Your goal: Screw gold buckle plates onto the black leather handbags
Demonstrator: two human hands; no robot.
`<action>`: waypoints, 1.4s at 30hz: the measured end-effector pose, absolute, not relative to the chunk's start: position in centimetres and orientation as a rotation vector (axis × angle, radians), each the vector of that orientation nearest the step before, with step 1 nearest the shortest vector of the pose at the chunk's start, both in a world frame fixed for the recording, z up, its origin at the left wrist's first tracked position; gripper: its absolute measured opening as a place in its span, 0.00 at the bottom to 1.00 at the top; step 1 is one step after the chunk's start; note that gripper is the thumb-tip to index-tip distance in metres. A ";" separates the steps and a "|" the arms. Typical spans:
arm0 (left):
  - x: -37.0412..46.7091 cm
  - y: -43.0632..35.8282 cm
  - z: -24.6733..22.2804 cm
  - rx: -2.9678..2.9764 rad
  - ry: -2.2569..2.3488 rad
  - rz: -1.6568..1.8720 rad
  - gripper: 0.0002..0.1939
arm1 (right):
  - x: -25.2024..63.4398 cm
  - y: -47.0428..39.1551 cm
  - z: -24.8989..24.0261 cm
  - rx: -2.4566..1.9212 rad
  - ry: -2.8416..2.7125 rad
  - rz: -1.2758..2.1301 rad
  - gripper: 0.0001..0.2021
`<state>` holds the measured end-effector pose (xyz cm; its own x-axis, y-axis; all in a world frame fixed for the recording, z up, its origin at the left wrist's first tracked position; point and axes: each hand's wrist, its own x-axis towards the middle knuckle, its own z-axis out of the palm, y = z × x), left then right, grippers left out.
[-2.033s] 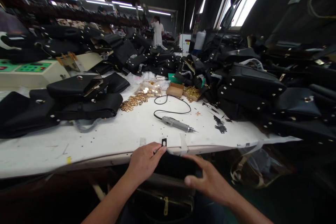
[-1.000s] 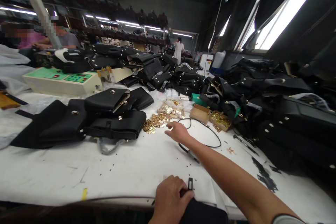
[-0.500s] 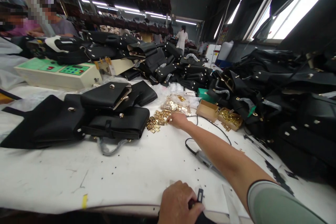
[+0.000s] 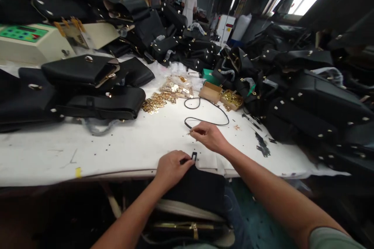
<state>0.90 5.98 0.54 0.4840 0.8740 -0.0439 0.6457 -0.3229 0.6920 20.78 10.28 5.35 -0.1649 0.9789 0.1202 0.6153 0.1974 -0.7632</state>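
Observation:
My left hand (image 4: 172,166) is closed on the black strap tab (image 4: 194,156) of a dark handbag (image 4: 198,186); the tab has a slot cut near its end. The bag rests at the table's front edge, its gold zip (image 4: 194,226) showing lower down. Above and to the right of the tab, my right hand (image 4: 208,136) pinches a small metal piece (image 4: 190,132), gold-looking and mostly hidden by the fingers. Further back on the white table (image 4: 122,151) lies a pile of gold metal fittings (image 4: 157,103).
Black handbags (image 4: 102,103) lie on the left and more are heaped at the right (image 4: 321,113). A cardboard box (image 4: 210,92) stands beside a box of gold parts (image 4: 232,99). A black cable (image 4: 228,118) loops mid-table. A cream machine (image 4: 35,48) sits at the back left. Another person (image 4: 189,4) stands far off.
My right hand has come back from the gold pile toward the strap tab, with a small piece in its fingers. The view has tilted down, showing more of the bag under my left hand.

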 end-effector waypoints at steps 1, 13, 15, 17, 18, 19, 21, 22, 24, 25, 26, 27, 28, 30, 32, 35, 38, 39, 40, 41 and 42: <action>1.0 5.8 0.6 2.080 1.258 0.441 0.10 | 21.5 8.4 4.7 -1.518 -1.780 0.809 0.08; 3.5 4.3 2.0 1.987 1.434 0.437 0.14 | 23.7 3.7 1.5 -1.570 -1.379 1.175 0.11; 3.8 4.3 2.3 1.971 1.438 0.455 0.14 | 23.4 4.1 1.2 -1.574 -1.335 1.197 0.11; 4.2 4.3 2.6 1.975 1.476 0.442 0.14 | 23.1 4.3 0.8 -1.544 -1.301 1.244 0.10; 4.3 4.3 2.7 1.979 1.500 0.430 0.14 | 23.1 4.3 0.7 -1.520 -1.291 1.276 0.10; 4.5 4.4 2.8 1.983 1.522 0.415 0.14 | 23.0 4.3 0.5 -1.498 -1.285 1.306 0.10; 4.7 4.4 2.7 1.979 1.557 0.389 0.15 | 23.1 4.3 0.3 -1.470 -1.276 1.350 0.10; 4.8 4.3 2.6 1.972 1.574 0.380 0.15 | 23.1 4.2 0.2 -1.464 -1.275 1.362 0.10; 4.8 4.3 2.2 1.952 1.607 0.371 0.16 | 23.2 4.1 0.0 -1.466 -1.279 1.369 0.11; 4.8 4.3 1.9 1.941 1.620 0.371 0.16 | 23.3 4.1 0.0 -1.467 -1.284 1.374 0.11; 4.8 4.3 1.7 1.928 1.629 0.377 0.16 | 23.3 4.1 -0.1 -1.468 -1.288 1.382 0.12; 4.7 4.3 1.5 1.912 1.631 0.389 0.16 | 23.3 4.1 -0.1 -1.469 -1.287 1.389 0.12; 4.7 4.3 1.3 1.892 1.626 0.405 0.16 | 23.3 4.2 -0.2 -1.470 -1.282 1.393 0.11; 4.6 4.3 1.2 1.852 1.602 0.441 0.16 | 23.3 4.2 -0.3 -1.481 -1.261 1.390 0.11; 4.5 4.3 1.2 1.822 1.594 0.454 0.15 | 23.2 4.2 -0.2 -1.495 -1.259 1.380 0.11; 4.5 4.3 1.4 1.805 1.623 0.429 0.15 | 23.1 3.9 0.0 -1.501 -1.269 1.391 0.11; 4.5 4.3 1.7 1.808 1.635 0.409 0.15 | 23.1 3.7 0.4 -1.476 -1.248 1.413 0.12; 4.5 4.4 1.8 1.812 1.631 0.405 0.15 | 23.1 3.6 0.5 -1.458 -1.251 1.418 0.13; 4.6 4.4 1.9 1.814 1.626 0.402 0.15 | 23.1 3.6 0.6 -1.440 -1.260 1.419 0.13; 4.6 4.4 2.0 1.815 1.620 0.398 0.15 | 23.2 3.5 0.7 -1.428 -1.272 1.418 0.14; 4.6 4.4 2.0 1.817 1.617 0.396 0.15 | 23.2 3.4 0.8 -1.421 -1.283 1.415 0.14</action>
